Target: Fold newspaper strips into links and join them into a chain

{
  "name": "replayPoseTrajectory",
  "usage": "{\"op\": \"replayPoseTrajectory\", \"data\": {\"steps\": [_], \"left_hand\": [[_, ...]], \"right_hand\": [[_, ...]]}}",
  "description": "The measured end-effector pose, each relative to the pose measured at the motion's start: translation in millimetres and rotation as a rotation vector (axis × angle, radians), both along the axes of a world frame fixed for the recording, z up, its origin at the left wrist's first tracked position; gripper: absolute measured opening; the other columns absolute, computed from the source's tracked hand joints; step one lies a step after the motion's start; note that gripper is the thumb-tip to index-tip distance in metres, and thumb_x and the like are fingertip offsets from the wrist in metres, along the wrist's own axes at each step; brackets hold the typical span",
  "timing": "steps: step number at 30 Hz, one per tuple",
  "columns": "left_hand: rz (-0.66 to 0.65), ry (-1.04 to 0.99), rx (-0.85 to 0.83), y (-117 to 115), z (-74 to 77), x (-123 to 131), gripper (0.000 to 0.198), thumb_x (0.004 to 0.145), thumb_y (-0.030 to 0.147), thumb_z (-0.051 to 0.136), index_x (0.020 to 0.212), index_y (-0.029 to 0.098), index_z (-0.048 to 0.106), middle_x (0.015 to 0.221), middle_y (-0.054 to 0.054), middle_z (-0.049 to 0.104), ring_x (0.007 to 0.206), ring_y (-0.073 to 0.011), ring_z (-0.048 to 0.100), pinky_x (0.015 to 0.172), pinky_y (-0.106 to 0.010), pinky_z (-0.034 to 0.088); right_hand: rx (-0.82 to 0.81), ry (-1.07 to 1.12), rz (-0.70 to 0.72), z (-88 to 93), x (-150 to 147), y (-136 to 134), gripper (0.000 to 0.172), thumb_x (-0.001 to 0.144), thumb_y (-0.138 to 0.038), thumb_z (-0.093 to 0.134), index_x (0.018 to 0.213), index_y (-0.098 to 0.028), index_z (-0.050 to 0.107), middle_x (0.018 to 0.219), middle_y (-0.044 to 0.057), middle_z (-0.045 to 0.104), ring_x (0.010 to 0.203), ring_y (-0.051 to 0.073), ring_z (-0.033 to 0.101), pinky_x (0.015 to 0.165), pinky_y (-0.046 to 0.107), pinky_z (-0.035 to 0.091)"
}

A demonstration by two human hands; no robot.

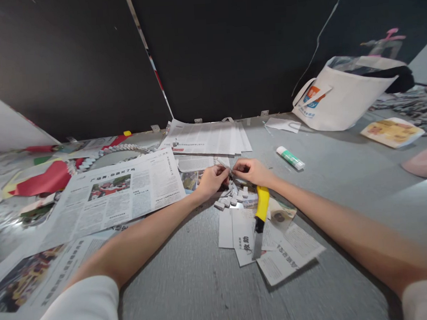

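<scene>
My left hand (215,180) and my right hand (249,171) are nearly touching at the middle of the grey table. Both have their fingers pinched around a small folded paper piece (230,172), whose shape is partly hidden by the fingertips. Just below them lie several folded paper pieces (230,200), linked in a short zigzag. A yellow utility knife (262,207) with its blade out rests on cut newspaper pieces (286,256), close under my right wrist. Behind my hands is a stack of newspaper sheets (205,137).
Large newspaper sheets (146,185) cover the left side, with red paper (44,179) and a long folded paper chain (121,148) behind. A green-and-white glue stick (290,158) lies right of my hands. At the back right stand a white bag (339,101) and a yellowish packet (393,132).
</scene>
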State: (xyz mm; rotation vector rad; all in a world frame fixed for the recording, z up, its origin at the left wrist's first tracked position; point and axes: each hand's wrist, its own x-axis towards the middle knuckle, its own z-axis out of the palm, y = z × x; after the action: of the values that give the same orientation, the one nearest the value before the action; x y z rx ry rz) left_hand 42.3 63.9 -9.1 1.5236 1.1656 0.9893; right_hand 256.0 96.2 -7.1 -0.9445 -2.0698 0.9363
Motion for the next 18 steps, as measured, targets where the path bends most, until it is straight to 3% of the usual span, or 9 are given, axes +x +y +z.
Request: {"op": "replayPoseTrajectory", "data": {"steps": [6, 12, 18], "left_hand": [[0.015, -0.008, -0.003, -1.0, -0.2, 0.1, 0.05, 0.081, 0.066, 0.08, 0.076, 0.019, 0.061, 0.058, 0.0, 0.065, 0.053, -0.0137, 0.058, 0.055, -0.027, 0.046], [0.074, -0.051, -0.003, 0.5, 0.7, 1.2, 0.05, 0.08, 0.065, 0.08, 0.075, 0.019, 0.063, 0.057, 0.0, 0.063, 0.052, -0.0122, 0.055, 0.052, -0.026, 0.043], [0.064, -0.044, -0.015, -1.7, 2.1, 0.8, 0.046, 0.08, 0.061, 0.081, 0.079, 0.018, 0.066, 0.059, -0.001, 0.064, 0.053, -0.0128, 0.056, 0.052, -0.027, 0.043]], "right_hand": [[-0.003, -0.001, 0.031, 0.2, -0.6, -1.2, 0.031, 0.093, -0.049, 0.069, 0.083, -0.021, 0.069, 0.073, 0.0, 0.06, 0.069, 0.016, 0.052, 0.063, 0.03, 0.04], [-0.053, -0.017, 0.018, 1.4, -0.2, -2.5, 0.037, 0.094, -0.059, 0.072, 0.099, -0.022, 0.071, 0.071, -0.001, 0.058, 0.064, 0.016, 0.05, 0.058, 0.031, 0.038], [-0.065, -0.069, 0.038, 0.0, 2.2, 0.4, 0.033, 0.095, -0.051, 0.07, 0.083, -0.021, 0.075, 0.078, 0.003, 0.072, 0.073, 0.019, 0.062, 0.067, 0.032, 0.046]]}}
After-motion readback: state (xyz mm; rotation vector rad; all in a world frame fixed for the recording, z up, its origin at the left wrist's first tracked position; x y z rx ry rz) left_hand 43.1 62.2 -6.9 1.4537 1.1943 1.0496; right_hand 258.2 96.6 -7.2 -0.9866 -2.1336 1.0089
